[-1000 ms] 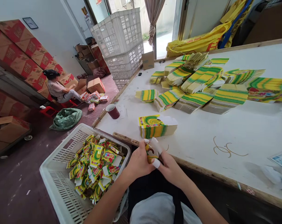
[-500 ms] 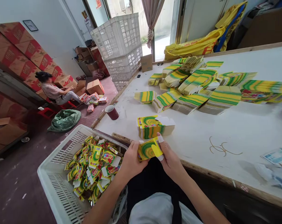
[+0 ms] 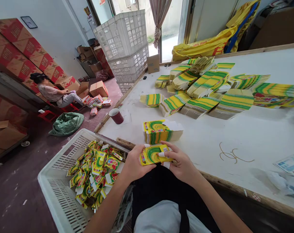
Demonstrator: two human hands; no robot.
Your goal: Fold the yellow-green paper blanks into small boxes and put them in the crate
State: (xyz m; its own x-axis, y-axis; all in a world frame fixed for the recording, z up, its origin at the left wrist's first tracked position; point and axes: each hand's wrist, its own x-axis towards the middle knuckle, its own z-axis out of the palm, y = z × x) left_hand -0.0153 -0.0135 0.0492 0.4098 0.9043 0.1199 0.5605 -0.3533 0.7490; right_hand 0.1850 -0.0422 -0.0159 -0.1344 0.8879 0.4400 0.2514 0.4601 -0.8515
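Note:
Between my two hands is a small yellow and green printed carton [image 3: 150, 156], held over the table's near edge. My left hand [image 3: 136, 164] grips its left end, thumb below and fingers behind. On the right end, my right hand [image 3: 179, 161] pinches the carton's flap, with white coverings on some fingertips. Just beyond stands a stack of flat cartons [image 3: 158, 134] on the white table [image 3: 200, 139]. To my left, a white plastic crate [image 3: 56, 184] contains many cartons [image 3: 98, 165] of the same print, lying jumbled.
Bundles of flat cartons [image 3: 205, 82] lie across the table's back. A dark red mug [image 3: 116, 116] stands at the left edge. Rubber bands [image 3: 230, 155] lie to the right. Stacked crates [image 3: 124, 42] rise behind. A seated person [image 3: 52, 90] is at the far left.
My right hand has turned inward, its fingers now over the carton's right end. The yellow flap that stuck out there is now pressed in against the carton. The carton has shifted slightly left.

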